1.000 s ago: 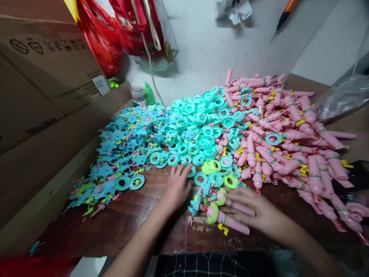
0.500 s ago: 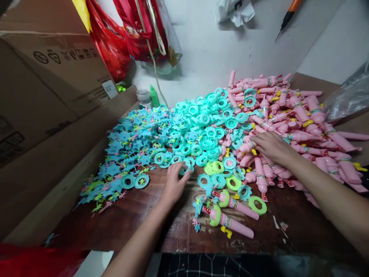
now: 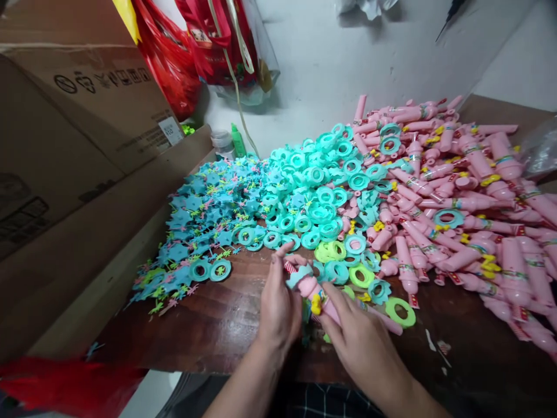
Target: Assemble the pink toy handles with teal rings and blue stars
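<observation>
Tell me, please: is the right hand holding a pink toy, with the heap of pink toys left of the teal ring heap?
No: the head view shows the heap of pink toys right of the teal ring heap. The right hand holds a pink toy.

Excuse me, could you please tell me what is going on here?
A person's right hand grips a pink plastic piece, while the left hand is cupped beside the teal ring around it, near its striped end. On the table behind lie piles, left to right: blue star shapes, loose teal rings and more pink pieces.
</observation>
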`<state>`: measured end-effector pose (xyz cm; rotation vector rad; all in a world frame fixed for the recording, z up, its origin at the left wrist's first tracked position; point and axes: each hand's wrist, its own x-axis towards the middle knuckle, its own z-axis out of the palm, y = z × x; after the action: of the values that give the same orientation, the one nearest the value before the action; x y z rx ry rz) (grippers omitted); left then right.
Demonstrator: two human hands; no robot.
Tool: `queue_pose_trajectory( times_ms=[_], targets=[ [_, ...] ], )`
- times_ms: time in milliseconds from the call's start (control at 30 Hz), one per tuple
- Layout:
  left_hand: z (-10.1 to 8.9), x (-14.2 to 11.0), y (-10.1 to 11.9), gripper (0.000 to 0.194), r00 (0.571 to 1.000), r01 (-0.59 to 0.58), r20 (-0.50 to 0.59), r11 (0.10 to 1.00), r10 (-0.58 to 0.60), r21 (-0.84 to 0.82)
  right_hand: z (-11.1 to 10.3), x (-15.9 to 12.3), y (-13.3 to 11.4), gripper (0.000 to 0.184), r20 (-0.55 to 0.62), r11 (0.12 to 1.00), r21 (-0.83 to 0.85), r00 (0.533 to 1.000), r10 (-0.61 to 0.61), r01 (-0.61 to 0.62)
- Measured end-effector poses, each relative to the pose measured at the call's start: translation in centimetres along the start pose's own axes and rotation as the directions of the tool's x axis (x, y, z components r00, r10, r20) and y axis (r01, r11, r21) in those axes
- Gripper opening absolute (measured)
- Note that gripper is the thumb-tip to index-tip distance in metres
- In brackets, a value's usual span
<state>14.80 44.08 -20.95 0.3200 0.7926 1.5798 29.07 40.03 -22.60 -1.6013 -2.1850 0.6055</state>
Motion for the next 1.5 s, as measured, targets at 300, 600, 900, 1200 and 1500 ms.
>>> queue_pose_trajectory(
  times_ms=[300,600,900,1200,1500],
  targets=[
    [-3.8,-1.2,0.1,0.056,0.969,0.130,0.164,0.945,-0.185,0.298,0.6,-1.5,-0.5,0.059,0.793,-0.187,0.513,0.546,-0.270,-0.838],
    [-12.4,10.4,9.9,0.052,0.759,-0.011,0.183,-0.269,0.625,0.963,1.8,-1.0,1.0,0.062,0.833,0.373,0.545,0.535,-0.142,-0.751],
    [-11.7,9.7,14.7,0.038,0.639,-0.179,0.397,-0.375,0.659,0.910,2.1,0.1,1.5,0.063,0.802,0.377,0.590,0.574,-0.167,-0.714],
    [-12.7,-2.7,2.5,0.033,0.805,-0.586,0.593,-0.134,0.024,0.799,-1.1,-1.9,2.5,0.061,0.794,0.430,0.574,0.602,-0.083,-0.697],
    [-11.1,-3.9,1.2,0.043,0.994,-0.025,0.010,0.140,0.107,0.990,1.0,-3.1,2.2,0.053,0.558,0.842,0.335,0.809,0.185,-0.424]
  ],
)
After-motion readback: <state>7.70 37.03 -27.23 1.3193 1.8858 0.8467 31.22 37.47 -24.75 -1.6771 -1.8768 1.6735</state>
